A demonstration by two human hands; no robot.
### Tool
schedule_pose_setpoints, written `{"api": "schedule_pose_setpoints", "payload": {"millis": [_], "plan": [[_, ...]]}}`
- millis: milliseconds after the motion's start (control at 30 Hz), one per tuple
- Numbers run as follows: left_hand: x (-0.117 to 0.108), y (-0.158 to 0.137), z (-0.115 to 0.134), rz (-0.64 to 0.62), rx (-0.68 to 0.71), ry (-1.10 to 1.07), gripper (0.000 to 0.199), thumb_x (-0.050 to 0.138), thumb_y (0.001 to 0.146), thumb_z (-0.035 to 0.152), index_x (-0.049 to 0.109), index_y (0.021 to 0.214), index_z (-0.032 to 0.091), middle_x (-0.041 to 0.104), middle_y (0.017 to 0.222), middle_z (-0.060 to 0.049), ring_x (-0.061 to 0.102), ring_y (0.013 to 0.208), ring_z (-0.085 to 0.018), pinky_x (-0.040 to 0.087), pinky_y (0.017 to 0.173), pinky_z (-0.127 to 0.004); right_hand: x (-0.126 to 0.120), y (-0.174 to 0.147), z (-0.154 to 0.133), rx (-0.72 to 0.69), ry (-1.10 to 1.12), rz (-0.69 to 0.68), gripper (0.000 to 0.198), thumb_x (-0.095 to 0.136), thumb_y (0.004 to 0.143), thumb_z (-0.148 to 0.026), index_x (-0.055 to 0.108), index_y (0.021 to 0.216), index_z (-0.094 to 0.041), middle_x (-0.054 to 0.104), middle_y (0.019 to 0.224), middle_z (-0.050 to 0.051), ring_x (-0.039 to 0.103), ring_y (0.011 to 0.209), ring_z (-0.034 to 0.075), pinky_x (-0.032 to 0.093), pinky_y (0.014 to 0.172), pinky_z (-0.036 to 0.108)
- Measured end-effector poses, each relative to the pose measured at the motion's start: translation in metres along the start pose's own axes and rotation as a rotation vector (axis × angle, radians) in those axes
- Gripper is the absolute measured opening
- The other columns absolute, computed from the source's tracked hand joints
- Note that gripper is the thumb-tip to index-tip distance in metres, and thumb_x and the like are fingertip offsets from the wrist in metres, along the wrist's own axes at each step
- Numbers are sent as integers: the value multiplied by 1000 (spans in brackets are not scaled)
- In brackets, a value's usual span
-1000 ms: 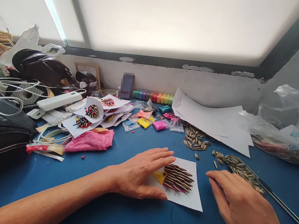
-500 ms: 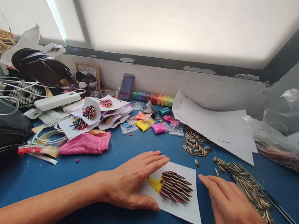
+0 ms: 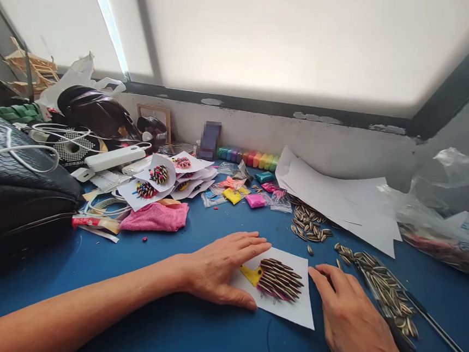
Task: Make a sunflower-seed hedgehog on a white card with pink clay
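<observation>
A small white sheet of paper (image 3: 302,313) lies on the blue table, bearing a hedgehog picture (image 3: 280,280) with a yellow clay head and rows of striped sunflower seeds as spines. My left hand (image 3: 226,271) lies flat over its left part, fingers stretched out, hiding the tip of the snout. At the sheet's right edge is my right hand (image 3: 354,312), its fingers bent and the thumb and index tips close together. Whether they pinch the paper edge or something small is hidden. Beyond this hand lies a heap of sunflower seeds (image 3: 389,285).
Finished-looking seed pictures (image 3: 160,175) are piled at left behind a pink cloth (image 3: 155,216). Clay packets (image 3: 256,201) sit mid-table. White sheets (image 3: 335,196) and a clear plastic bag (image 3: 451,233) are at right. A thin metal rod (image 3: 446,334) lies beside the seeds.
My right hand has moved to the sheet's right edge, and its fingers have bent, thumb and index drawing together. My left hand stays on the paper. The camera view has shifted slightly.
</observation>
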State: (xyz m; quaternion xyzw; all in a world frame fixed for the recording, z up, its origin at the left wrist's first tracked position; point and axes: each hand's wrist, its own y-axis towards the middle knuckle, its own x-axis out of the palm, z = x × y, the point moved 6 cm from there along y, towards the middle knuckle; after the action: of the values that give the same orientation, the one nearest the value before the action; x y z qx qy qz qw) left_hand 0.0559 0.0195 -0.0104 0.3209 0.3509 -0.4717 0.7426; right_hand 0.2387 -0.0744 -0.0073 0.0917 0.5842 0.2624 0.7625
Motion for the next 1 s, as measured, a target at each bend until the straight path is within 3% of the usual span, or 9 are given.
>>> {"api": "schedule_pose_setpoints", "payload": {"millis": [167, 367, 500, 633, 800, 1000], "plan": [[-10, -3, 2, 38, -55, -98, 85, 68, 83, 52, 31, 152, 18, 33, 157, -12, 25, 147, -30, 21, 121, -49, -3, 1, -3, -16, -16, 33, 46, 40, 75, 7, 74, 98, -14, 72, 94, 11, 68, 79, 20, 60, 68, 31], [-43, 3, 2, 337, -139, -218, 52, 60, 90, 29, 48, 140, 20, 50, 145, -10, 47, 134, -24, 37, 114, -43, -6, 3, -2, 5, -4, 29, 46, 39, 76, 7, 73, 98, -15, 72, 95, 10, 68, 80, 20, 60, 64, 29], [-40, 10, -8, 438, -125, -87, 43, 50, 91, 15, 54, 133, 20, 58, 136, -9, 54, 126, -21, 43, 110, -39, -6, 3, 4, 35, 23, 19, 45, 40, 78, 5, 72, 103, -14, 72, 94, 9, 68, 78, 18, 58, 61, 25], [-21, 8, -19, 325, -83, 158, 45, 45, 88, 6, 55, 131, 15, 62, 128, -13, 57, 120, -24, 47, 104, -42, -4, 6, 5, 53, 19, 6, 47, 39, 80, 3, 73, 107, -15, 73, 99, 9, 68, 83, 18, 59, 71, 28], [-18, 1, -21, 254, -96, 226, 44, 44, 89, 6, 54, 131, 12, 64, 124, -12, 58, 116, -24, 48, 102, -38, 8, 14, 3, 36, -41, -38, 49, 38, 81, 4, 73, 112, -13, 72, 118, 10, 66, 103, 23, 56, 90, 36], [-18, 2, -19, 203, -77, 249, 41, 42, 92, 9, 56, 129, 15, 63, 127, -12, 57, 119, -23, 47, 103, -37, 10, 24, 21, 130, -125, -72, 45, 37, 82, 3, 74, 105, -9, 72, 118, 16, 66, 104, 31, 56, 83, 46]]}}
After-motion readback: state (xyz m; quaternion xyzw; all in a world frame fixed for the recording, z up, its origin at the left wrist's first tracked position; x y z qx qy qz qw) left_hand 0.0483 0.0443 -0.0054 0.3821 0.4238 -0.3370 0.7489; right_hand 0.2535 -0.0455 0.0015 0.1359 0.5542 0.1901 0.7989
